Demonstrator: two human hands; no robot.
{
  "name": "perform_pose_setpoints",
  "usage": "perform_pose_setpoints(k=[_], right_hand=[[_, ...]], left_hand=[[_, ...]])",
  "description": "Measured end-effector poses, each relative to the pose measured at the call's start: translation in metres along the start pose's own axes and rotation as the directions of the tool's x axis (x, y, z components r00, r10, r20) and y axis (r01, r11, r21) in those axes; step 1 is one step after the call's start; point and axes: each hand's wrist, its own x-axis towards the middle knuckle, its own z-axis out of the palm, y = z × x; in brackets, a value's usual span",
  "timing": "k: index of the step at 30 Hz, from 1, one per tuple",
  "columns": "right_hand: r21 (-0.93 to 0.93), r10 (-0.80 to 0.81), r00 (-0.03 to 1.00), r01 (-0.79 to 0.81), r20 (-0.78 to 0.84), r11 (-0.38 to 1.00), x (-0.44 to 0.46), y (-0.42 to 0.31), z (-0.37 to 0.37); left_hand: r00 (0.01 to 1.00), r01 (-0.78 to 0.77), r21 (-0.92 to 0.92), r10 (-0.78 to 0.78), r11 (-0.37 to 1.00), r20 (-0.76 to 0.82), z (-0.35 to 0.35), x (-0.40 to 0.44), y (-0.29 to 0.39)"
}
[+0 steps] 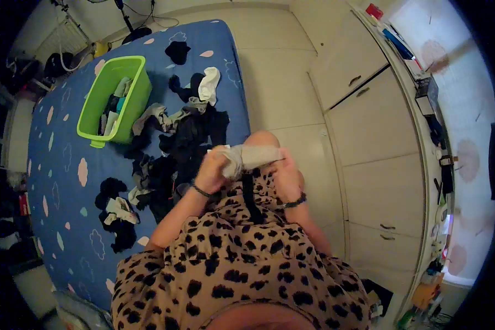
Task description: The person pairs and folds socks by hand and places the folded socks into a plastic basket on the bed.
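A light grey sock (258, 156) is stretched between my two hands above my lap. My left hand (212, 169) is closed on its bunched end, and my right hand (287, 175) pinches the other end. A long black strip of cloth (251, 197), perhaps another sock, lies over my lap. Left of my hands, a loose heap of dark and grey socks (184, 135) spreads on the bed, with a white sock (209, 85) at its far end. The green plastic basket (140, 99) beyond holds several folded or rolled pieces.
The bed has a blue patterned sheet (66, 181). A smaller pile of black and pale socks (118, 212) lies nearer me on it, and one black piece (177, 52) at the far end. Cream cabinets (377, 121) line the right side, across the tiled floor (280, 82).
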Motion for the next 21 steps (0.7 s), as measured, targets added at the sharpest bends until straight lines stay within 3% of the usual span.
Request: perform_pose_setpoints(k=[1, 2, 3, 4, 6, 7, 8, 9, 11, 12, 13, 15, 16, 17, 19, 21], right_hand=[[0.426, 0.267, 0.962, -0.215, -0.064, 0.879, -0.001, -0.007, -0.008], [0.48, 0.18, 0.976, -0.099, -0.124, 0.872, 0.001, -0.004, -0.015], [0.482, 0.18, 0.976, -0.098, -0.127, 0.871, 0.003, 0.013, -0.024], [0.162, 0.071, 0.965, -0.03, -0.254, 0.986, 0.005, 0.027, -0.03], [-0.182, -0.067, 0.94, 0.006, -0.334, 0.983, 0.004, 0.041, -0.042], [0.134, -0.018, 0.968, 0.053, -0.252, 0.99, 0.001, 0.019, -0.041], [0.44, 0.001, 0.987, 0.069, -0.158, 0.896, 0.0, 0.008, -0.041], [0.44, 0.003, 0.987, 0.069, -0.16, 0.895, 0.001, 0.016, -0.043], [0.357, 0.198, 0.977, -0.16, -0.073, 0.92, 0.001, 0.036, -0.05], [0.354, 0.198, 0.977, -0.16, -0.074, 0.922, 0.0, 0.031, -0.045], [0.434, 0.182, 0.982, -0.144, -0.046, 0.889, -0.002, 0.022, -0.031], [0.51, 0.165, 0.986, -0.14, -0.004, 0.849, -0.006, 0.002, -0.012], [0.575, 0.166, 0.984, -0.172, 0.063, 0.8, -0.008, -0.01, -0.005], [0.634, 0.161, 0.979, -0.205, 0.127, 0.746, -0.01, -0.02, 0.0], [0.671, 0.189, 0.966, -0.26, 0.179, 0.694, -0.014, -0.037, 0.003], [0.703, 0.216, 0.952, -0.307, 0.218, 0.641, -0.018, -0.054, 0.004]], left_hand=[[0.998, -0.059, -0.041, 0.059, 0.997, 0.0, -0.011, -0.003, 0.009], [0.996, -0.082, -0.061, 0.08, 0.995, -0.041, -0.022, -0.006, 0.015], [0.992, -0.107, -0.08, 0.1, 0.991, -0.079, -0.033, -0.009, 0.02], [0.997, -0.072, -0.183, 0.067, 0.981, -0.03, -0.044, -0.011, 0.025], [0.989, -0.113, -0.204, 0.091, 0.972, -0.113, -0.067, -0.014, 0.03], [0.981, -0.152, -0.191, 0.124, 0.97, -0.15, -0.075, -0.014, 0.03], [0.971, -0.182, -0.087, 0.165, 0.979, -0.175, -0.08, -0.017, 0.025], [0.971, -0.179, -0.086, 0.162, 0.98, -0.175, -0.079, -0.02, 0.021], [0.982, -0.122, 0.158, 0.143, 0.98, -0.127, -0.069, -0.023, 0.011], [0.986, -0.078, 0.266, 0.113, 0.961, -0.121, -0.052, -0.026, 0.012], [0.99, -0.133, 0.284, 0.141, 0.95, -0.01, -0.048, -0.022, -0.002], [0.998, -0.056, 0.386, 0.037, 0.921, 0.056, -0.027, -0.018, -0.015], [0.977, -0.074, 0.394, -0.013, 0.916, 0.214, -0.019, -0.011, -0.021], [0.933, -0.308, 0.556, 0.131, 0.772, 0.335, -0.017, -0.003, -0.036], [0.831, -0.554, 0.653, 0.3, 0.516, 0.469, 0.008, 0.0, -0.035], [0.823, -0.561, 0.64, 0.275, 0.525, 0.496, 0.006, 0.009, -0.039]])
